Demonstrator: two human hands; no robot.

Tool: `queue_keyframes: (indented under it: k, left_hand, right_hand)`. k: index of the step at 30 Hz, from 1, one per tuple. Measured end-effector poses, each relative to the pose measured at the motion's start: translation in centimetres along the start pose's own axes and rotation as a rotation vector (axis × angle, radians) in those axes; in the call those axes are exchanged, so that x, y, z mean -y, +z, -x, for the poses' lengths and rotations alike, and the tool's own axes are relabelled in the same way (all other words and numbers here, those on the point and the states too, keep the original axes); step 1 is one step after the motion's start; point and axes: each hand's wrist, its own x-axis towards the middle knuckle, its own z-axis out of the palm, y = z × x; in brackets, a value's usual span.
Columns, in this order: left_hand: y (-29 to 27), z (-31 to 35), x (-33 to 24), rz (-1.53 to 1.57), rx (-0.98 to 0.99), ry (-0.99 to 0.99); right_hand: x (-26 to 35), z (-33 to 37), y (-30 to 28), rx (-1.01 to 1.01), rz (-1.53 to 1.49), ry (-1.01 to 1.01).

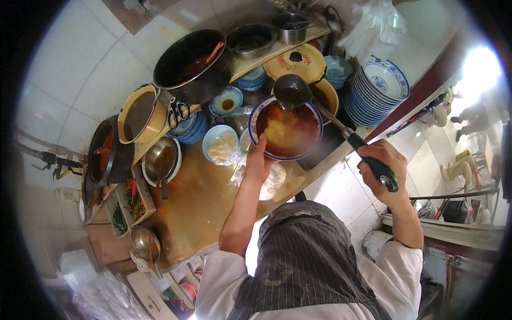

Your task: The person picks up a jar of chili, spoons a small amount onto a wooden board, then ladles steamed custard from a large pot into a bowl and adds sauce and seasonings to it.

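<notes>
We find the bowl [288, 130], a white one with a blue rim, standing near the edge of the wooden counter [197, 208], filled close to the brim with reddish-brown broth and a pale mound, probably noodles. The left hand [257, 162] is closed on the bowl's near rim, thumb side up. The right hand [381, 165] is wrapped tightly around the dark handle of a ladle [292, 92], whose cup hangs over the far rim of the bowl.

In our judgement the bowl is ceramic: stiff, breakable if knocked, and heavy while this full. The liquid will slosh at any tilt, and the rim is likely wet or greasy, so a one-handed pinch there is a weak hold. We would take it with support under the base, kept level. The broth is probably hot, though we cannot confirm steam.

The ladle is rigid metal with a long shaft; held at the grip's end, it is well controlled.

Nearby stand a small bowl [220, 143] lined with a plastic bag, just beside the left hand, a big black pot [189, 64], and a stack of blue-patterned bowls [376, 88].
</notes>
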Motion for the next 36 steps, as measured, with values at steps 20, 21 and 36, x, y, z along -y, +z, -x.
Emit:
queue_keyframes:
  k: [20,21,36]
  left_hand:
    - [-3.9,0.3,0.0,0.018,-0.150,-0.048]
    - [-5.2,-0.1,0.0,-0.006,-0.164,-0.036]
    - [-6.1,5.9,-2.2,0.084,-0.274,0.119]
  right_hand:
    - [-0.6,2.6,-2.3,0.298,0.111,-0.202]
    - [-1.0,1.9,-2.0,0.133,-0.034,-0.233]
    - [-8.4,-5.9,7.6,-0.260,-1.036,0.744]
